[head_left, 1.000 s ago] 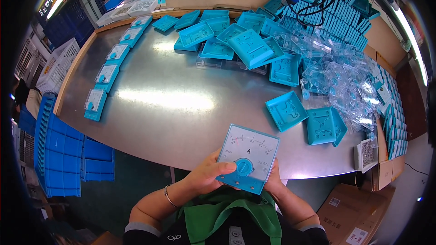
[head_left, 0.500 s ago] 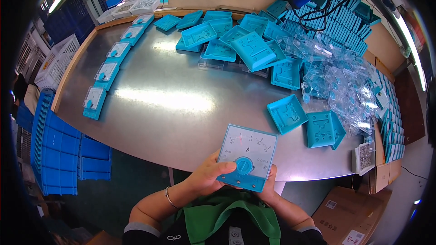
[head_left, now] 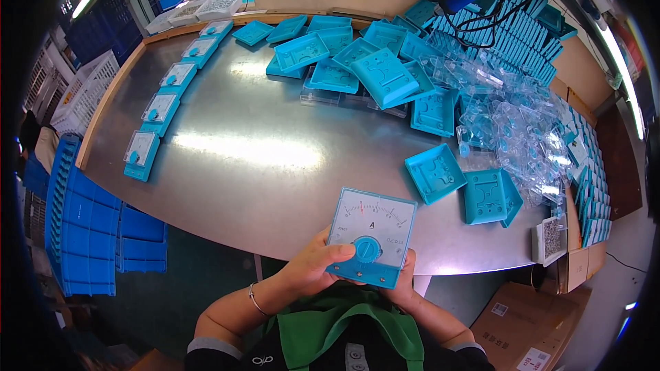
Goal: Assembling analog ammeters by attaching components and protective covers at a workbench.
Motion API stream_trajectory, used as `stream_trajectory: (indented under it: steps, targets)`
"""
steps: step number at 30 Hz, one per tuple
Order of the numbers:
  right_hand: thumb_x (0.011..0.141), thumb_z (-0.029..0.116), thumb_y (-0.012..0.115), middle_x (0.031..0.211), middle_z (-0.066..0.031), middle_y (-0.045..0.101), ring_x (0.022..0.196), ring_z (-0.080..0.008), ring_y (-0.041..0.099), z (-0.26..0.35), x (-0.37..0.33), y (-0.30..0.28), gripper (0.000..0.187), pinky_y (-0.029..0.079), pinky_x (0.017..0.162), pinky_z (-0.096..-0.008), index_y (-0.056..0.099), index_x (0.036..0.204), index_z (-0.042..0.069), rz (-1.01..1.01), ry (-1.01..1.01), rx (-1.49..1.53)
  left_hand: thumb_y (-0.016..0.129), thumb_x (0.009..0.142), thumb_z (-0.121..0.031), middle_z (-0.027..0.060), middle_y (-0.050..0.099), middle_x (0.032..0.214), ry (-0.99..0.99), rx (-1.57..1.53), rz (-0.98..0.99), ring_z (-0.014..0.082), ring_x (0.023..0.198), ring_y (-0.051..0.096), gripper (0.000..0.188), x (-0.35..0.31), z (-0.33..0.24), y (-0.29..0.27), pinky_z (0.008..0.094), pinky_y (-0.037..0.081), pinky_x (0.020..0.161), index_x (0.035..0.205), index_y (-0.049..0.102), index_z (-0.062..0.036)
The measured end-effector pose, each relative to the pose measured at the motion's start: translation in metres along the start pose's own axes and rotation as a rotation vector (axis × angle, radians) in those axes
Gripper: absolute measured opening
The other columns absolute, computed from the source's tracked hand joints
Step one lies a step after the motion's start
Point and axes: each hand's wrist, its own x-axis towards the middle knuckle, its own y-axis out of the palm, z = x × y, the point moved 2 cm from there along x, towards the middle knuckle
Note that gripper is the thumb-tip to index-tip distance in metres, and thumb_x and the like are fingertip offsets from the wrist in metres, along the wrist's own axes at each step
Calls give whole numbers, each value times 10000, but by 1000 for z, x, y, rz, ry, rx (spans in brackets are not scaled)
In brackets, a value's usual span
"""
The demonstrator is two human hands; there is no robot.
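Observation:
Close to my body, past the table's near edge, I hold an ammeter (head_left: 376,223) with a white scale face, a clear cover and a blue base. Its round blue knob (head_left: 368,249) sits low on the face. My left hand (head_left: 314,262) grips the left side, the thumb beside the knob. On the lower right, my right hand (head_left: 403,282) closes round the edge; most of its fingers are hidden beneath the meter. Nearest to the meter on the table is an open blue housing (head_left: 435,173), with another blue housing (head_left: 485,196) to its right.
Along the table's left side stands a row of finished-looking meters (head_left: 141,154). Blue housings (head_left: 385,77) lie heaped at the back, beside a pile of clear covers (head_left: 512,130). A white box of small screws (head_left: 550,239) stands at the right edge. Blue crates (head_left: 86,223) are at left.
The meter has shifted very slightly left and turned a little in my hands. Both hands keep their grip.

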Motion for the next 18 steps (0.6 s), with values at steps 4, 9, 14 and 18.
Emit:
stream_trajectory:
  steps: [4, 9, 14, 18]
  targets:
    - [793, 55, 669, 804, -27, 647, 694, -84, 582, 28, 16, -5, 201, 483, 634, -240, 642, 980, -14, -41, 196, 145, 666, 829, -234, 131, 530, 1188, 36, 42, -8, 222, 1014, 583, 616, -5, -6, -8, 368, 533, 787, 1307, 352, -5]
    - [836, 170, 659, 632, 17, 468, 546, -60, 423, 68, 37, -10, 213, 331, 455, -244, 609, 874, -34, 203, 49, -354, 675, 834, -209, 123, 457, 1281, 338, 751, -106, 225, 1121, 507, 741, 2, -27, -9, 401, 413, 964, 1399, 234, -20]
    - [726, 182, 696, 701, -151, 543, 632, -316, 574, 95, 65, 30, 250, 444, 511, -414, 497, 727, 31, 323, -647, -1225, 730, 781, -175, 121, 300, 1377, 723, 559, -232, 240, 1111, 500, 989, 30, -34, 0, 395, 433, 940, 1463, 14, -155]
    - [709, 224, 733, 736, -128, 540, 641, -304, 580, 87, 62, 36, 313, 464, 553, -386, 571, 884, 21, 494, -602, -1070, 776, 723, -186, 80, 415, 1245, 658, 403, -262, 208, 1026, 545, 1054, 22, -43, 5, 350, 485, 869, 1468, 29, -196]
